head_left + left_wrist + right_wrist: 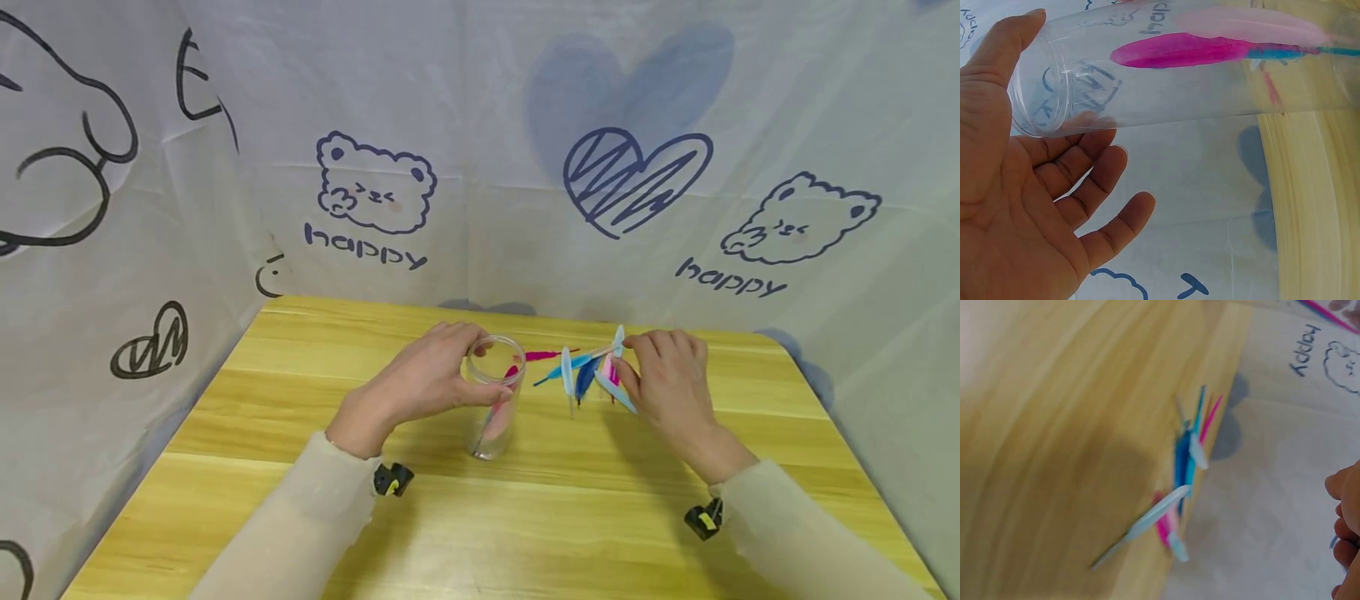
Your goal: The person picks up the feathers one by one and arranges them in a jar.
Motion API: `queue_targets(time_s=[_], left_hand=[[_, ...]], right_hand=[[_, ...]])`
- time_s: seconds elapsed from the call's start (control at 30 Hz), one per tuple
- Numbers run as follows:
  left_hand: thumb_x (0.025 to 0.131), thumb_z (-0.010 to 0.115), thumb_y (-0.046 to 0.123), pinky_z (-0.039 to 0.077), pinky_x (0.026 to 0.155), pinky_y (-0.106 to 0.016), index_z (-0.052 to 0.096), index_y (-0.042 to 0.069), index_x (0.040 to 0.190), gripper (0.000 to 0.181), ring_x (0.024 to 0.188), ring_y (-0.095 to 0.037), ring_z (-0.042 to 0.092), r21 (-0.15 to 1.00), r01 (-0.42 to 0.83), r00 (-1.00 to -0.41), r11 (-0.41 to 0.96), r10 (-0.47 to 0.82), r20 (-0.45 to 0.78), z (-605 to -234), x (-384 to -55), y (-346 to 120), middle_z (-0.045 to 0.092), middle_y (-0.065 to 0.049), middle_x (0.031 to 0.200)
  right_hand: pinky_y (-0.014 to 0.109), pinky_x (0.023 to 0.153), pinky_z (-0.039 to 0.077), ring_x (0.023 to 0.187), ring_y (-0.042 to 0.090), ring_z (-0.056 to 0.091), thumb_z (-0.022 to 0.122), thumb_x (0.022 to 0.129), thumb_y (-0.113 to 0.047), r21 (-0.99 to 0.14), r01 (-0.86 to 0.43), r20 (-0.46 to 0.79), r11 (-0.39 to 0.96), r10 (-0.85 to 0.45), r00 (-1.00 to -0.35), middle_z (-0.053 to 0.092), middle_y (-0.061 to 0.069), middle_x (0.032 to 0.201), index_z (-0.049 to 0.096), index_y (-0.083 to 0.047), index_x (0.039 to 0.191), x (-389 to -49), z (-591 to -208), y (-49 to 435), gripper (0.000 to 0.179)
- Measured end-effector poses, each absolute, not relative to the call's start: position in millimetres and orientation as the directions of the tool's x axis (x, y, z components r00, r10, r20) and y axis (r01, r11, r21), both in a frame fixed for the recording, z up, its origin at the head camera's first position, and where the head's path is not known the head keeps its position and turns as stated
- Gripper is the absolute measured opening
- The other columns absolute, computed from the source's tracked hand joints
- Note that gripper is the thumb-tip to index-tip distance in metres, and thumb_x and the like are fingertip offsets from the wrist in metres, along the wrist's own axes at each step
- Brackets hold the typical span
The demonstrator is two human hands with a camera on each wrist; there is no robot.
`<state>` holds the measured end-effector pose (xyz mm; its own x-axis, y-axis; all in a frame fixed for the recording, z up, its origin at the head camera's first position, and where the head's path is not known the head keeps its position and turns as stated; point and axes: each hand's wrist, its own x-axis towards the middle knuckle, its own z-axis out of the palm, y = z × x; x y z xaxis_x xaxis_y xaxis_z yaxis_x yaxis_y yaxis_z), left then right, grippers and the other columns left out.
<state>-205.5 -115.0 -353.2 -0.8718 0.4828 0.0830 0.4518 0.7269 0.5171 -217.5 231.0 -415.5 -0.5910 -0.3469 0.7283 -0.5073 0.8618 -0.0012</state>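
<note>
My left hand (423, 375) grips a clear plastic jar (477, 421) near its rim, thumb on one side and fingers behind. The jar stands upright and uncapped on the wooden table. In the left wrist view, a magenta feather (1179, 52) and a pale pink feather (1254, 26) lean inside it. Over the table to the right, my right hand (671, 379) hangs with loosely bent fingers beside a loose pile of feathers. The pile includes a dark blue feather (587, 381), a magenta feather (542, 356) and a pale blue feather (1154, 512). Nothing shows between those fingers in the right wrist view.
The yellow wood-grain table (465, 533) reaches back to a white cloth (495, 250) with drawn bears, hearts and lettering. More cloth hangs along the left side. Small black devices sit at both wrists, one by the left sleeve (300, 508).
</note>
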Motion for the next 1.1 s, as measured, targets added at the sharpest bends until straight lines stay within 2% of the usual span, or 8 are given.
queue_targets(time_s=[0.07, 0.17, 0.37, 0.73, 0.9, 1.1], left_hand=[[0.087, 0.08, 0.062, 0.053, 0.098, -0.041, 0.063, 0.015, 0.129, 0.065, 0.113, -0.02, 0.057, 0.521, 0.447, -0.873, 0.727, 0.481, 0.079, -352.8, -205.0, -114.8, 0.065, 0.001, 0.122], [0.087, 0.08, 0.062, 0.053, 0.099, -0.041, 0.063, 0.014, 0.131, 0.067, 0.114, -0.02, 0.057, 0.524, 0.442, -0.875, 0.728, 0.478, 0.074, -352.8, -204.2, -114.4, 0.065, 0.002, 0.122], [0.087, 0.08, 0.062, 0.053, 0.098, -0.041, 0.063, 0.014, 0.131, 0.068, 0.112, -0.019, 0.056, 0.526, 0.434, -0.879, 0.731, 0.473, 0.067, -352.4, -202.7, -113.8, 0.064, 0.003, 0.122], [0.086, 0.081, 0.062, 0.054, 0.098, -0.042, 0.063, 0.016, 0.127, 0.064, 0.113, -0.02, 0.057, 0.529, 0.431, -0.88, 0.731, 0.47, 0.066, -351.6, -203.3, -113.7, 0.065, 0.0, 0.123], [0.087, 0.08, 0.061, 0.053, 0.099, -0.042, 0.063, 0.016, 0.128, 0.064, 0.113, -0.02, 0.057, 0.53, 0.436, -0.877, 0.727, 0.476, 0.068, -351.8, -203.4, -113.6, 0.066, -0.003, 0.125], [0.087, 0.08, 0.061, 0.053, 0.098, -0.041, 0.062, 0.015, 0.13, 0.065, 0.112, -0.02, 0.056, 0.528, 0.433, -0.879, 0.731, 0.473, 0.066, -352.7, -203.4, -113.5, 0.066, -0.001, 0.125]], right_hand=[[0.061, 0.089, 0.037, 0.094, 0.044, 0.055, 0.065, 0.104, -0.03, 0.007, -0.492, 0.716, 0.871, -0.347, -0.605, 0.065, 0.02, 0.098, 0.066, 0.002, 0.106, -216.4, -420.5, 236.1, 0.032], [0.062, 0.088, 0.037, 0.092, 0.045, 0.056, 0.075, 0.094, -0.017, 0.019, -0.473, 0.704, 0.881, -0.348, -0.619, 0.065, 0.021, 0.097, 0.066, 0.003, 0.105, -215.0, -428.0, 243.0, 0.024], [0.061, 0.084, 0.039, 0.089, 0.044, 0.057, 0.081, 0.088, -0.012, 0.074, -0.441, 0.667, 0.894, -0.373, -0.645, 0.066, 0.019, 0.095, 0.067, 0.001, 0.104, -211.5, -442.4, 256.0, 0.025], [0.059, 0.085, 0.042, 0.09, 0.039, 0.06, 0.082, 0.087, -0.01, 0.101, -0.362, 0.505, 0.927, -0.361, -0.784, 0.07, 0.015, 0.092, 0.071, -0.001, 0.1, -209.0, -465.6, 273.3, 0.019], [0.059, 0.085, 0.042, 0.09, 0.037, 0.059, 0.083, 0.088, -0.013, 0.105, -0.352, 0.436, 0.93, -0.361, -0.824, 0.068, 0.014, 0.092, 0.07, -0.002, 0.099, -209.8, -473.2, 277.3, 0.02], [0.06, 0.087, 0.042, 0.09, 0.036, 0.058, 0.08, 0.093, -0.021, 0.108, -0.345, 0.381, 0.932, -0.36, -0.852, 0.066, 0.012, 0.09, 0.068, -0.004, 0.096, -212.3, -481.0, 278.6, 0.021]])
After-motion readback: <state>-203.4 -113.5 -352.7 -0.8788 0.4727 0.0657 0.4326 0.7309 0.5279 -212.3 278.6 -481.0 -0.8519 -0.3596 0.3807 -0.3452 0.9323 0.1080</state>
